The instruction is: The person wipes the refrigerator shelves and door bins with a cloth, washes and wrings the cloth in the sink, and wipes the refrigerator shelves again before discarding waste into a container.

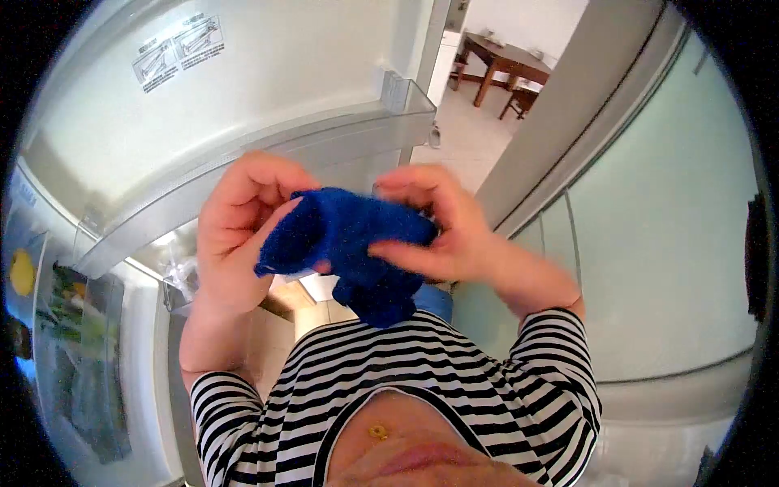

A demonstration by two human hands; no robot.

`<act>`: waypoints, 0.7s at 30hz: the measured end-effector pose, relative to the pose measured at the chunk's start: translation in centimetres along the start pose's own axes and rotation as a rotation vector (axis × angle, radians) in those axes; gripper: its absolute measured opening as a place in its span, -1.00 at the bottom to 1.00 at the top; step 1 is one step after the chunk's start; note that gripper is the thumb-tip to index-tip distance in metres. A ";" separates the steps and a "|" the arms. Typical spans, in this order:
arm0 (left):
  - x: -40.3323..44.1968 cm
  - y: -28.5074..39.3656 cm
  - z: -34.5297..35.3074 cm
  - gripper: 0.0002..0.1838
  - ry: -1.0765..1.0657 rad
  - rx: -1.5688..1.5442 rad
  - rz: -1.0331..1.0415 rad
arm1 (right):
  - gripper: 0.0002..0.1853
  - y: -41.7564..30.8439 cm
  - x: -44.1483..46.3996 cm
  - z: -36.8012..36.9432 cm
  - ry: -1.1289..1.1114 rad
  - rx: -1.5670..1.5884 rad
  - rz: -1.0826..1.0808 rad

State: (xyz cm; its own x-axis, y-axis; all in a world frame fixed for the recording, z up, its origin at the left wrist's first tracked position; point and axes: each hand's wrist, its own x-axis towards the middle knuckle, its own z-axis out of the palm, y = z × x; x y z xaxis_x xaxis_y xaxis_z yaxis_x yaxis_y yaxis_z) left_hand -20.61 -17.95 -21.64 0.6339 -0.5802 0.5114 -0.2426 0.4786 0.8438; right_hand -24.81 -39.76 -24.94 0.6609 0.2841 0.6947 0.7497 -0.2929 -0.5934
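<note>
A crumpled dark blue cloth [357, 235] is stretched between my two hands in front of my striped shirt. My left hand [243, 219] grips its left end, thumb on the near side and fingers curled. Around the right part of the same cloth, my right hand [442, 223] is closed, its thumb lying across the front; motion blurs this hand a little. A loose fold hangs down below the hands. Just beyond them is the clear shelf bin [324, 134] of an open refrigerator door [300, 57].
Clear drawers [81, 357] with green produce are inside the refrigerator at lower left, near a yellow item [22, 272]. A frosted glass panel [665, 219] stands on my right. Past the doorway are a wooden table [507, 58] and a chair [519, 101].
</note>
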 end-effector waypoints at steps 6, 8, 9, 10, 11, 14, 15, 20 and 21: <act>3.7 1.5 2.7 -0.68 0.397 0.070 0.546 | -0.56 4.7 -3.3 -0.9 -0.488 0.141 0.055; 5.9 3.1 1.5 -0.63 0.137 0.215 0.521 | -0.60 5.4 -3.6 -2.1 -0.534 0.241 0.070; 7.4 3.3 0.9 -0.67 0.102 0.347 0.504 | -0.58 5.2 -3.7 -3.3 -0.378 0.260 0.115; 8.9 3.3 0.1 -0.71 0.063 0.479 0.485 | -0.56 5.2 -3.9 -4.6 -0.221 0.276 0.161; 10.4 3.1 -0.9 -0.75 0.276 0.859 0.469 | -0.54 5.8 -4.3 -6.1 -0.037 0.238 0.159; 12.5 1.4 0.6 -0.75 -0.170 1.026 0.072 | -0.41 7.2 -3.5 -7.5 0.470 0.397 -0.130; 12.4 0.7 1.5 -0.68 -0.246 1.072 -0.118 | -0.41 7.9 -3.2 -8.0 0.468 0.413 -0.138; 11.9 0.0 2.2 -0.30 -0.446 1.074 -0.180 | -0.37 11.2 0.0 -9.0 0.620 0.318 0.039; 11.7 0.0 2.3 -0.18 -0.481 1.087 -0.190 | -0.35 11.9 1.4 -9.2 0.601 0.244 -0.064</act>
State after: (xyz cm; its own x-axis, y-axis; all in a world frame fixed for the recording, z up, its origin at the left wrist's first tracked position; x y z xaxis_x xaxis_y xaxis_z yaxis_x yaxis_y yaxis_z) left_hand -14.93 -26.27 -15.25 0.4435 -0.8786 0.1773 -0.8140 -0.3120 0.4899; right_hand -15.33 -51.21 -27.29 0.5332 -0.2869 0.7959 0.8199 -0.0564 -0.5697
